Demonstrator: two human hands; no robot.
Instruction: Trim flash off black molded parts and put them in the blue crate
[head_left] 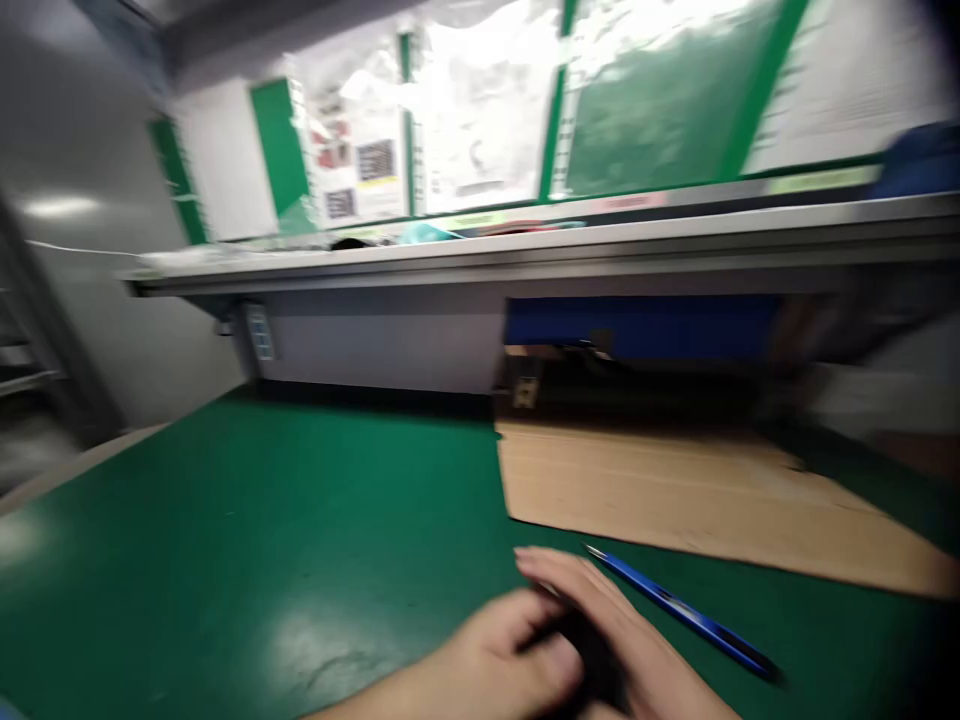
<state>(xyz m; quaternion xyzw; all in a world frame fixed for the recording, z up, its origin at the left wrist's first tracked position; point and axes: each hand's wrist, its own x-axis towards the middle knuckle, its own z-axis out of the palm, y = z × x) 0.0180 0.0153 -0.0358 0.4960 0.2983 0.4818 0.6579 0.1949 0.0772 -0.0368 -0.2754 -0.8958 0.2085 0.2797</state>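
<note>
My left hand [499,655] and my right hand [626,625] come together low in the view, over the green tabletop. Between them sits a small black object [596,660], mostly covered by fingers, so its kind cannot be made out. The left fingers and thumb are closed around its near side. My right hand wraps its far side, with its fingers reaching across toward the left. Just right of the right hand lies a blue pen [682,610], its tip pointing away to the left.
A cardboard box [675,490] lies on the green table [262,520], its flap toward me and its inside dark. Above runs a grey shelf [450,265] with small items. Papers in clear sleeves [480,120] hang behind it. A socket strip [259,332] is at the back left.
</note>
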